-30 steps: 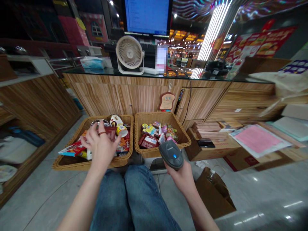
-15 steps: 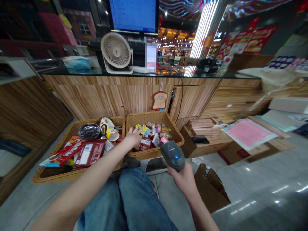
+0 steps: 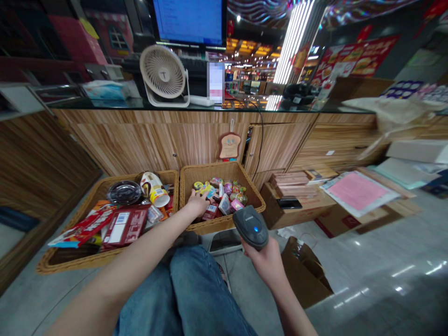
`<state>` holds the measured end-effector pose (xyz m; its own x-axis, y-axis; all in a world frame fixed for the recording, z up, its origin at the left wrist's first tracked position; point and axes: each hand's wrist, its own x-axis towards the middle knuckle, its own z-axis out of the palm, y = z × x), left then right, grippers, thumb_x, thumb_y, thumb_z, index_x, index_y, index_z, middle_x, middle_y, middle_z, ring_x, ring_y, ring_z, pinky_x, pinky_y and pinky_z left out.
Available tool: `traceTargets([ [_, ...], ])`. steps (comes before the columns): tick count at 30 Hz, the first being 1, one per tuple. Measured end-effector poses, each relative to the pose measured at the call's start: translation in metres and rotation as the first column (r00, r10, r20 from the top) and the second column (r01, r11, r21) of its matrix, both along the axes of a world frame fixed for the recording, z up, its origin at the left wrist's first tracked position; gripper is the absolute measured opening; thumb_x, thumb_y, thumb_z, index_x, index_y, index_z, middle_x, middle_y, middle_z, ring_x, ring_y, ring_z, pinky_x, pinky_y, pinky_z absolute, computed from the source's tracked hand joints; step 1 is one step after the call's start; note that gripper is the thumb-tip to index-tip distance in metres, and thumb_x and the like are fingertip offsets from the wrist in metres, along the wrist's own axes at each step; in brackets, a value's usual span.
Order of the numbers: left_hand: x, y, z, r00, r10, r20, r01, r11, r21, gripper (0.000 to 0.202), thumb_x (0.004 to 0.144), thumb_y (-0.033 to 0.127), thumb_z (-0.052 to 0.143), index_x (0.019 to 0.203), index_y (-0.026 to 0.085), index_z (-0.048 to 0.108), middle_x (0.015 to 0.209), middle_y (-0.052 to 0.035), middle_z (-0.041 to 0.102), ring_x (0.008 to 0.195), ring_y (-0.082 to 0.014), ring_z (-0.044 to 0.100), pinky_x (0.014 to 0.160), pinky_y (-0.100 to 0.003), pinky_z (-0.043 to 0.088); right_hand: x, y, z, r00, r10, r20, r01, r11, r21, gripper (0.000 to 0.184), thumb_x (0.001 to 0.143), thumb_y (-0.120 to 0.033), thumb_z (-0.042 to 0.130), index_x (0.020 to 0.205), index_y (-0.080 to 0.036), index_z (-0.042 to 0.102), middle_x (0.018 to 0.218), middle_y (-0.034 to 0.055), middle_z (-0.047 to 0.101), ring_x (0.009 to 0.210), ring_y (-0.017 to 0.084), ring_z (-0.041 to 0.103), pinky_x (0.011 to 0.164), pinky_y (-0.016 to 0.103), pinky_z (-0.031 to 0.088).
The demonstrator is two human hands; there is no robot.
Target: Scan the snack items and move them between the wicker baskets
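Observation:
My left hand [image 3: 197,201] reaches into the right wicker basket [image 3: 257,198] and rests on a dark red snack packet [image 3: 211,211], fingers curled over it; whether it grips the packet I cannot tell. Small colourful sweets and packets [image 3: 229,193] fill that basket. My right hand [image 3: 263,258] is closed round the handle of a grey barcode scanner [image 3: 250,227] with a blue light on top, held above my knee. The left wicker basket [image 3: 66,261] holds red boxes [image 3: 124,227], a cup of noodles [image 3: 154,189] and a black lid [image 3: 124,192].
A wooden counter [image 3: 168,140] with a fan [image 3: 163,74], a monitor [image 3: 189,21] and a tissue pack stands behind the baskets. Cardboard boxes [image 3: 297,210] with books, a phone and pink paper lie at the right. A brown paper bag [image 3: 306,275] sits by my right knee.
My left hand left the left basket, crossed to the right basket and settled on a red packet there. The scanner hand barely moved. The view shifted right.

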<state>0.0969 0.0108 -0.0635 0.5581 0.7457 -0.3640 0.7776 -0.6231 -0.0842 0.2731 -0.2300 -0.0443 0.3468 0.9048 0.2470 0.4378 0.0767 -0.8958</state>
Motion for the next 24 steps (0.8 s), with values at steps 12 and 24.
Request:
traceTargets([
  [12, -0.020, -0.022, 0.069, 0.984, 0.018, 0.175, -0.062, 0.967, 0.249, 0.099, 0.070, 0.027, 0.082, 0.158, 0.016, 0.039, 0.149, -0.0211, 0.055, 0.137, -0.0409, 0.051, 0.124, -0.065, 0.016, -0.003, -0.001, 0.002, 1.000, 0.002, -0.013, -0.002, 1.000, -0.006, 0.025, 0.082, -0.043, 0.068, 0.072, -0.021, 0.063, 0.055, 0.0037, 0.068, 0.051, 0.024, 0.067, 0.052, 0.029, 0.053],
  [24, -0.056, -0.084, 0.042, 0.815, -0.073, 0.575, -0.340, 0.743, 0.577, 0.088, 0.081, 0.026, 0.078, 0.159, 0.019, 0.038, 0.149, -0.0170, 0.057, 0.137, -0.0377, 0.049, 0.126, -0.061, 0.014, -0.030, 0.004, 0.006, 0.996, 0.090, 0.023, -0.091, 0.995, 0.048, 0.023, 0.082, -0.040, 0.070, 0.071, -0.020, 0.064, 0.065, 0.0064, 0.072, 0.059, 0.024, 0.069, 0.053, 0.028, 0.051],
])
